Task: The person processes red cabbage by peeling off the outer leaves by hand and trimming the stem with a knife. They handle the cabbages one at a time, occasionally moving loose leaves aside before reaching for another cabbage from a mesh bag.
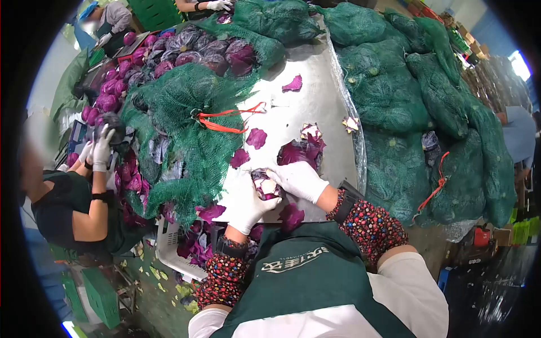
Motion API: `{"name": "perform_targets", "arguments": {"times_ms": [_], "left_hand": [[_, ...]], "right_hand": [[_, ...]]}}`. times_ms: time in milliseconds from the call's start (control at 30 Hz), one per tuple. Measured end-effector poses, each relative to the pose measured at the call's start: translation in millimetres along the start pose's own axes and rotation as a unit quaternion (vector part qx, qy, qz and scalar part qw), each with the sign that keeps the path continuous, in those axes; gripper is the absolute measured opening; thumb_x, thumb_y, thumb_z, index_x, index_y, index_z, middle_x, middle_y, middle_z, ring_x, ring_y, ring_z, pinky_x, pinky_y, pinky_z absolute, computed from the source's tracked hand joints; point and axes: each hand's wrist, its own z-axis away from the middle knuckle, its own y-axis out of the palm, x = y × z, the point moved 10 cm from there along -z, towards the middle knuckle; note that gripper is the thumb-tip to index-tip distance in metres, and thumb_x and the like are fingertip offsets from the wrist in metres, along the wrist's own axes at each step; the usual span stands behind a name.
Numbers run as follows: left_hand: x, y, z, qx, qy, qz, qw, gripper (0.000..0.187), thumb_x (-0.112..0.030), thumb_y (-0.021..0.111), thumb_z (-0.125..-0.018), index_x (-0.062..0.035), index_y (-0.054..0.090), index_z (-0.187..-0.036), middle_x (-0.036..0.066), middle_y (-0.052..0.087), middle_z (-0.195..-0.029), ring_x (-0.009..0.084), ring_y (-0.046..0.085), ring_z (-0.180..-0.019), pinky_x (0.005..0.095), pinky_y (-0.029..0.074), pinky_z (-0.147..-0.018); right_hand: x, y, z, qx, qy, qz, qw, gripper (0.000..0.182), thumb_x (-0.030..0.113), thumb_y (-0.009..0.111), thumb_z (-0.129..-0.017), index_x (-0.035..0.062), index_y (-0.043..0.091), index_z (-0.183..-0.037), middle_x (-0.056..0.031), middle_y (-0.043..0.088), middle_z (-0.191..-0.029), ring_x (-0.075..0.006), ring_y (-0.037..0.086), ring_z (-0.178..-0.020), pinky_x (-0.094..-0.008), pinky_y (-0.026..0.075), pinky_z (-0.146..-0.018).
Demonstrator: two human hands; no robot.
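Note:
A red cabbage (264,185) with its pale cut stem end facing up is at the near edge of the metal table. My left hand (243,204), in a white glove, wraps round its near left side. From the right, my gloved right hand (300,180) closes its fingertips on the cabbage's upper rim; its palm side is hidden. Just beyond that hand lie dark purple outer leaves (304,153) and a pale cut stem piece (310,131). Loose purple leaves (256,138) are scattered to the left, and another leaf (291,217) is close to my apron.
Green mesh sacks (383,101) line the right side. An opened mesh sack (180,101) with an orange tie (222,125) spreads on the left, beside piled red cabbages (214,56). Below stands a white crate (169,248) of leaves. A co-worker (73,203) handles a cabbage at left.

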Motion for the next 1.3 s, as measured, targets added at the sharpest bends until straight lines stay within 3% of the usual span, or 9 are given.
{"name": "perform_targets", "arguments": {"times_ms": [200, 267, 300, 400, 600, 667, 767, 1133, 1300], "left_hand": [[2.9, -0.4, 26.3, 0.018, 0.059, 0.053, 0.997, 0.115, -0.022, 0.089, -0.057, 0.0037, 0.021, -0.147, 0.022, 0.042, -0.139, 0.0323, 0.044, -0.13, 0.0399, 0.036, -0.111], [14.3, 3.9, 44.5, 0.021, -0.064, 0.374, 0.925, 0.11, -0.024, 0.089, -0.059, 0.0038, 0.027, -0.145, 0.022, 0.046, -0.135, 0.0323, 0.048, -0.126, 0.0422, 0.038, -0.109], [16.0, -16.8, 49.1, -0.042, 0.01, 0.171, 0.984, 0.103, -0.026, 0.088, -0.062, 0.0016, 0.032, -0.144, 0.021, 0.045, -0.136, 0.0322, 0.046, -0.127, 0.0433, 0.038, -0.109], [21.9, -25.7, 51.8, -0.097, -0.048, 0.157, 0.982, 0.094, -0.021, 0.087, -0.064, 0.0002, 0.037, -0.141, 0.02, 0.048, -0.133, 0.0301, 0.05, -0.123, 0.0412, 0.041, -0.106], [-1.5, -18.6, 19.5, -0.059, -0.005, 0.036, 0.998, 0.102, -0.028, 0.089, -0.059, 0.0, 0.034, -0.14, 0.024, 0.038, -0.136, 0.0371, 0.045, -0.125, 0.0452, 0.041, -0.105], [-4.3, -10.7, 14.7, -0.057, 0.036, -0.002, 0.998, 0.105, -0.032, 0.09, -0.056, -0.001, 0.035, -0.14, 0.025, 0.038, -0.136, 0.0411, 0.04, -0.128, 0.0496, 0.037, -0.107], [1.3, -5.0, 16.6, -0.066, 0.033, 0.009, 0.997, 0.106, -0.035, 0.09, -0.055, -0.0022, 0.036, -0.14, 0.025, 0.037, -0.136, 0.0438, 0.036, -0.13, 0.0521, 0.033, -0.109], [52.6, -28.4, 42.3, 0.051, -0.025, 0.283, 0.957, 0.103, -0.027, 0.089, -0.061, -0.0047, 0.033, -0.144, 0.016, 0.039, -0.141, 0.029, 0.041, -0.132, 0.0413, 0.035, -0.111], [79.5, -15.6, 51.8, 0.062, -0.06, 0.346, 0.934, 0.109, -0.005, 0.083, -0.065, -0.0094, 0.018, -0.152, 0.014, 0.033, -0.148, 0.0264, 0.038, -0.135, 0.0412, 0.037, -0.111]], "right_hand": [[-76.4, 12.1, -11.7, 0.069, 0.079, 0.066, 0.992, 0.024, 0.027, 0.044, -0.098, 0.0122, 0.059, -0.109, -0.0126, 0.068, -0.082, -0.0282, 0.068, -0.07, -0.0426, 0.054, -0.06], [-107.8, 39.8, 0.2, -0.053, -0.004, 0.143, 0.988, 0.024, 0.027, 0.042, -0.1, 0.0111, 0.057, -0.109, -0.0128, 0.068, -0.079, -0.0291, 0.069, -0.069, -0.043, 0.054, -0.06], [-141.5, 47.3, 0.4, 0.009, 0.182, 0.073, 0.981, 0.025, 0.03, 0.041, -0.101, 0.0107, 0.055, -0.107, -0.0139, 0.068, -0.077, -0.0307, 0.069, -0.068, -0.0425, 0.055, -0.06], [-137.0, 36.5, 6.7, 0.036, 0.303, 0.029, 0.952, 0.036, 0.039, 0.041, -0.1, 0.0068, 0.051, -0.113, -0.0176, 0.07, -0.08, -0.0347, 0.069, -0.072, -0.0466, 0.055, -0.066], [-10.1, 11.2, 26.7, 0.048, 0.198, -0.203, 0.958, 0.077, 0.057, 0.066, -0.082, 0.0034, 0.04, -0.132, -0.0193, 0.067, -0.085, -0.0374, 0.068, -0.08, -0.0422, 0.053, -0.074], [-6.7, 4.5, 27.3, -0.035, 0.144, -0.166, 0.975, 0.071, 0.047, 0.069, -0.081, 0.0027, 0.042, -0.129, -0.0176, 0.066, -0.083, -0.0349, 0.067, -0.077, -0.0416, 0.053, -0.072], [-17.1, 14.7, 28.1, 0.079, 0.205, -0.27, 0.937, 0.052, 0.024, 0.062, -0.078, 0.0016, 0.045, -0.122, -0.02, 0.065, -0.081, -0.037, 0.067, -0.077, -0.0436, 0.053, -0.071], [-131.9, 37.9, 52.7, -0.008, 0.344, -0.021, 0.939, 0.022, 0.02, 0.058, -0.076, 0.0069, 0.06, -0.093, -0.021, 0.068, -0.081, -0.0407, 0.066, -0.081, -0.0493, 0.053, -0.074], [-71.9, -5.7, 24.0, -0.049, 0.228, -0.007, 0.972, 0.053, 0.041, 0.069, -0.081, 0.0132, 0.055, -0.125, -0.0136, 0.06, -0.113, -0.0309, 0.066, -0.088, -0.0419, 0.055, -0.073]]}}
